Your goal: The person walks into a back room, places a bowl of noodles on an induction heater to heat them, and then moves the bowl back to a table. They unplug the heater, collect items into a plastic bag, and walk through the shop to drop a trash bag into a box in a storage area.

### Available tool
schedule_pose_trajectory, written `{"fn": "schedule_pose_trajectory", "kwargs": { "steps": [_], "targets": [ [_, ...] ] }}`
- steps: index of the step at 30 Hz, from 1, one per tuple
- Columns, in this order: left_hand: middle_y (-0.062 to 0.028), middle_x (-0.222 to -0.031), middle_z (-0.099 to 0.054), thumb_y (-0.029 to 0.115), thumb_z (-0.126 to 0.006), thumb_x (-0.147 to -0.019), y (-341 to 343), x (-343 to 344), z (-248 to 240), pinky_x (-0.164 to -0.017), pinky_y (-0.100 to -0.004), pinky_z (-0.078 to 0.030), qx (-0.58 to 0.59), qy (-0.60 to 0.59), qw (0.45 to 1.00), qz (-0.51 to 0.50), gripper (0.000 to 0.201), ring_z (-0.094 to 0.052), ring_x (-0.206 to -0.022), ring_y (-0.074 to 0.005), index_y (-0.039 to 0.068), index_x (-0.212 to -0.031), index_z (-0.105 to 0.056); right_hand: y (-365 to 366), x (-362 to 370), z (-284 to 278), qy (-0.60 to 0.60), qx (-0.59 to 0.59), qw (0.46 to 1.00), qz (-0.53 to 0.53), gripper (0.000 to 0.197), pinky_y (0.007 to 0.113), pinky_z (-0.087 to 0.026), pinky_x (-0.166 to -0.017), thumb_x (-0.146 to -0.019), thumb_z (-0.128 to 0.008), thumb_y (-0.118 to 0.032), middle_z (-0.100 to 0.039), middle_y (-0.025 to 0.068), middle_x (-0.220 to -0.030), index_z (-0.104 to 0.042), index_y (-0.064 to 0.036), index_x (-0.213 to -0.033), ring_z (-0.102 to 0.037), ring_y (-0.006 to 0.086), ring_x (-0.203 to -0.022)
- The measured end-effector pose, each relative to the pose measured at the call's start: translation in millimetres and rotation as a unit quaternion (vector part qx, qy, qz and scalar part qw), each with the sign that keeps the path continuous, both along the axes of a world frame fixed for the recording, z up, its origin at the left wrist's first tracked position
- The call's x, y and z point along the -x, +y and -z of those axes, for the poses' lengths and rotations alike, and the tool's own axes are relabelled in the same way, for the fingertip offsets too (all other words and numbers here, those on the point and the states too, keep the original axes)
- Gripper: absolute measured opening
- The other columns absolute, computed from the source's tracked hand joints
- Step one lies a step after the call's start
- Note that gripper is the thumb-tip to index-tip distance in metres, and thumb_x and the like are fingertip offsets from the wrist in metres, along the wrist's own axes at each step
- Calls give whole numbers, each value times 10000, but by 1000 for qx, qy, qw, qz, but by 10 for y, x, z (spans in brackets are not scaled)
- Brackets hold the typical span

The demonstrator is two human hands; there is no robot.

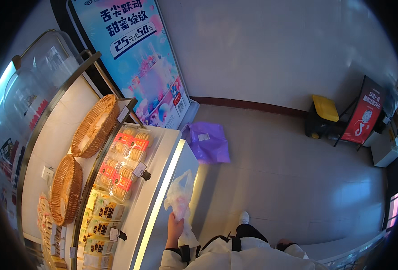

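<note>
The left hand's (174, 228) grip is clamped on a crumpled, translucent white plastic bag (179, 199).

— What is the bag (179, 198) made of?
— Thin, crinkled plastic, translucent white with a faint sheen; the left hand (174, 230) grips it from below.
— And the baskets (94, 126)?
— Woven wicker, rough and matt, in a warm brown.
— The biscuit packs (131, 144)?
— Clear, glossy plastic boxes with paper labels.
— The shelf (156, 180) under them?
— Smooth white board, slightly glossy, with a dark metal rim above it.
— The floor (289, 180)?
— Polished tile, pale and shiny enough to catch light.
— That purple thing (208, 141) on it?
— Soft plastic film, smooth, a little glossy.
— The banner (140, 58)?
— Printed sheet with a satin surface.
— The sleeve (235, 258)?
— Matt white cloth.
</note>
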State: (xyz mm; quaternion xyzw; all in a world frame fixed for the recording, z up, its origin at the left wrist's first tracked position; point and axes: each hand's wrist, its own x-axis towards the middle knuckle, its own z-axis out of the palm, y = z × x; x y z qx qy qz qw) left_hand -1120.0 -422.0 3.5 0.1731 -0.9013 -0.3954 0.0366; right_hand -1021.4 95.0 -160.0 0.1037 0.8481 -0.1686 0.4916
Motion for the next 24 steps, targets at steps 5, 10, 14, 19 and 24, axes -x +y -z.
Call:
{"fn": "schedule_pose_trajectory", "kwargs": {
  "steps": [5, 10, 14, 19, 24],
  "targets": [
    [-206, -987, -520, 60, -530, -694, 318, 628, -267, -664, -342, -438, -61, 8, 992, -109, 605, -548, -844, -310, 38, -1205, -207, 494, 2442, 477, 175, -6, 979, -105, 184, 414, -441, -605, -716, -455, -150, -569, 192, -714, -577, -13, -726, -550, 336, -672],
    [-249, -1106, -429, -98, -357, -680, 274, 1207, 50, -891, -366, -324, -19, 26, 994, -109, 623, -413, -1063, -373, 21, -1245, -121, 196, 4395, 328, 345, 48, 936, 52, 125, 396, -446, -595, -738, -489, -138, -583, 159, -716, -534, -21, -731, -569, 306, -668],
    [-272, -1040, -464, -74, -361, -706, 231, 1914, 325, -824, -379, -375, 36, 99, 990, -92, 725, -471, -985, -381, 52, -1295, 42, -403, 4904, 251, 323, 98, 941, 17, 169, 372, -435, -700, -726, -535, -179, -574, 154, -853, -538, -44, -828, -549, 302, -817],
    [-314, -893, -514, 10, -387, -756, 412, 3075, 209, -628, -416, -424, -111, -204, 956, -181, 716, -533, -756, -423, 82, -1298, 76, -679, 5661, 617, 124, 111, 985, -47, 310, 353, -415, -772, -707, -567, -203, -549, 147, -969, -519, -52, -973, -522, 307, -899],
    [-266, -1065, -468, 42, -379, -785, 475, 3315, 856, -745, -384, -417, -50, -116, 987, -101, 611, -493, -924, -401, 9, -1292, -40, -1164, 6338, 1666, 154, 121, 981, 10, 356, 363, -417, -771, -700, -556, -212, -562, 161, -911, -491, -22, -993, -526, 311, -888]
  ]
}}
